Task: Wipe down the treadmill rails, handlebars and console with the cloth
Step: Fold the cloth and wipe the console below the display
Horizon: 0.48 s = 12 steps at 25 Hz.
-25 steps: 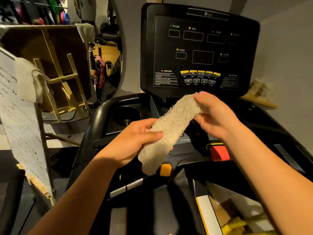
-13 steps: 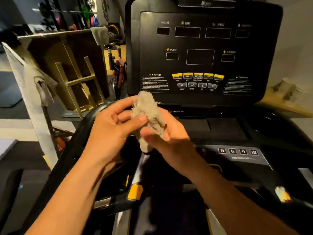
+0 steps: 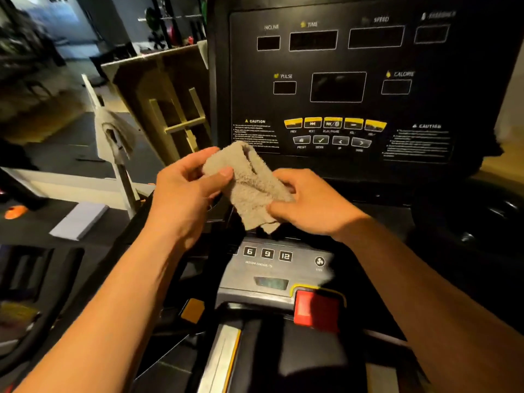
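Head view: two hands hold a cloth (image 3: 249, 185).
Left hand (image 3: 184, 191) at 9 o'clock and right hand (image 3: 309, 202) at 3 o'clock pinch its soft, light, floppy edges.

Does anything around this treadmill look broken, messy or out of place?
Nothing looks broken or spilled. The oddest thing is a rag draped over the white board left of the console. Both hands, left and right, hold the cloth before the unlit console.
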{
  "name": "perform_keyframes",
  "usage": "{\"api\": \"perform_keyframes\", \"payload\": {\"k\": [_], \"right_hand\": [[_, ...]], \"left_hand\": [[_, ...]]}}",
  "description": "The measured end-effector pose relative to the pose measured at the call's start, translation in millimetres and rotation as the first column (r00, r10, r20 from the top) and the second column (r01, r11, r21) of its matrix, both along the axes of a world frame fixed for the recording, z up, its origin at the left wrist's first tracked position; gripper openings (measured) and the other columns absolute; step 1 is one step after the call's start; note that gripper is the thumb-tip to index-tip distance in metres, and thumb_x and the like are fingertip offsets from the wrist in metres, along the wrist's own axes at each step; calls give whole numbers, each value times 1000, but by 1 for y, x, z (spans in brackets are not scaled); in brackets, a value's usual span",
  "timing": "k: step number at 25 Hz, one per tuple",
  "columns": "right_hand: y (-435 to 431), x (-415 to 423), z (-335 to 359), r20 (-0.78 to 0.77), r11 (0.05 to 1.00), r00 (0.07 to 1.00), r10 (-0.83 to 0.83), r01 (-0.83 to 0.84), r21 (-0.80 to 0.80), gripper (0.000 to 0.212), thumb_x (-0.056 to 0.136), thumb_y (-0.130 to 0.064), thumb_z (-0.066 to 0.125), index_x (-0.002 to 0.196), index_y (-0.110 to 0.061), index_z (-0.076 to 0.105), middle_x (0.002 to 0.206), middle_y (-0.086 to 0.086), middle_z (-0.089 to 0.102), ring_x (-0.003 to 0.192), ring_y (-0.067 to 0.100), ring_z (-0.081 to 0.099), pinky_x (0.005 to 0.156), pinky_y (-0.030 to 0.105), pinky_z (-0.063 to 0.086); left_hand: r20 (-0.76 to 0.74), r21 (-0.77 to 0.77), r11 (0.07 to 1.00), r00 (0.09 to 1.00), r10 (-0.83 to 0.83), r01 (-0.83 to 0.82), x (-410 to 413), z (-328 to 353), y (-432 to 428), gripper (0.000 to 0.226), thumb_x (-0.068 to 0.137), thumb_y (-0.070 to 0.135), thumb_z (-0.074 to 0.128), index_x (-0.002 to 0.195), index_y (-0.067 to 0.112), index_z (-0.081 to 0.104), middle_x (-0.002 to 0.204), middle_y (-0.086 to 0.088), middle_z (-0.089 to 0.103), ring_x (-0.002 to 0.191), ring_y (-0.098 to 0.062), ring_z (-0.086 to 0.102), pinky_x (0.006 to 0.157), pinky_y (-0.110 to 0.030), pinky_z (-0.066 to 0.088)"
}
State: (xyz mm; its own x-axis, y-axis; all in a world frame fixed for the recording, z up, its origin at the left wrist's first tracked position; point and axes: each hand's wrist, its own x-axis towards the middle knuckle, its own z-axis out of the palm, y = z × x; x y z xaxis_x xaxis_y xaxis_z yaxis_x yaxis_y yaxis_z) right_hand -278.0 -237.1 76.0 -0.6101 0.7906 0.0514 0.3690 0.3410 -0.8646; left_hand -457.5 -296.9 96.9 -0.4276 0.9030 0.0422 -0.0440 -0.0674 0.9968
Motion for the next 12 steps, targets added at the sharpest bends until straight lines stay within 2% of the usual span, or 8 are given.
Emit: {"api": "perform_keyframes", "payload": {"k": [3,5,6,7,8,9,11,12], "right_hand": [[15,28,7,-86,987,984,-159,156,-38,23,83,-10,64,99,-24,69,86,-3,73,75,12,69,66,30,57],[22,41,-1,-72,961,965,-252,240,-140,12,87,-16,64,96,-23,69,78,1,73,66,15,68,61,31,56],[25,44,-10,52,955,963,-266,270,-124,10,88,-23,64,98,-22,68,78,1,72,67,16,67,63,32,56],[25,45,-22,253,957,929,-271,287,-29,18,88,-33,65,103,-24,67,86,-1,71,75,15,66,70,33,56],[23,44,-34,425,960,862,-275,269,74,28,87,-41,65,111,-28,65,97,-5,69,86,14,64,79,33,54],[20,41,-40,509,962,816,-274,230,150,35,86,-45,64,118,-31,62,107,-8,64,94,14,61,87,33,51],[14,27,-41,551,975,805,-221,165,149,39,87,-47,61,124,-36,59,116,-8,57,106,15,56,95,32,47],[13,19,-39,571,981,798,-193,140,136,39,88,-45,60,126,-36,58,122,-5,56,111,17,53,97,32,45]], "left_hand": [[-363,-88,994,932,23,-59,1,-8,14,7,81,27,75,78,23,70,71,6,71,70,-9,67,67,-28,51],[-509,-193,977,860,-18,-94,3,-24,27,28,80,39,72,64,19,62,60,7,61,61,-10,58,64,-31,46],[-648,-273,950,758,-66,-151,4,-32,33,29,79,43,69,66,19,62,67,5,61,68,-13,59,68,-33,48],[-801,-320,919,584,-132,-232,3,-42,35,24,80,45,67,77,21,64,83,2,63,82,-18,61,76,-37,50],[-896,-315,910,401,-191,-269,1,-52,33,26,82,43,65,95,21,64,103,-3,60,99,-25,58,84,-42,49],[-929,-287,933,299,-217,-215,-5,-62,33,33,84,40,64,111,21,61,118,-5,54,110,-29,52,91,-44,47],[-935,-263,962,226,-274,79,-15,-73,35,41,87,31,63,127,23,56,133,-3,48,121,-28,44,101,-42,41],[-927,-298,933,170,-333,204,-17,-76,39,42,89,28,61,131,26,55,136,0,49,123,-26,43,103,-41,39]]}}
